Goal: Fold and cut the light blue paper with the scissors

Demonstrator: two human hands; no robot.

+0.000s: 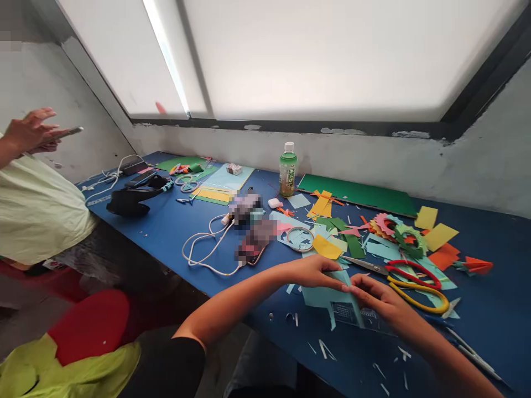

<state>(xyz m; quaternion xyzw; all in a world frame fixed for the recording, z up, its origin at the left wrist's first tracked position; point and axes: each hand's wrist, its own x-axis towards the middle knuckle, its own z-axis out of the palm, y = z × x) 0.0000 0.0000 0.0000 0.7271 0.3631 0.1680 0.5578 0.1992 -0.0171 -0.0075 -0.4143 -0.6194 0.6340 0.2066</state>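
Note:
Low over the front of the table, my left hand (317,272) rests on a light blue paper (317,297), its fingers closed on the upper edge. My right hand (375,296) pinches the same paper from the right, and the fingertips of both hands meet there. Along the paper's lower part shows a dark, see-through-looking area with fine pale drawings (344,312); whether it is a separate sheet I cannot tell. Just beyond my right hand lie scissors with red and yellow handles (409,273), blades apart. A roll of tape (300,239) lies past my left hand.
Coloured paper scraps (352,246) and cut paper rings (388,226) cover the table's right half. A green bottle (287,170) stands near the wall. Phones with a white cable (207,235) lie left of my arm. At far left a person (39,204) holds a phone.

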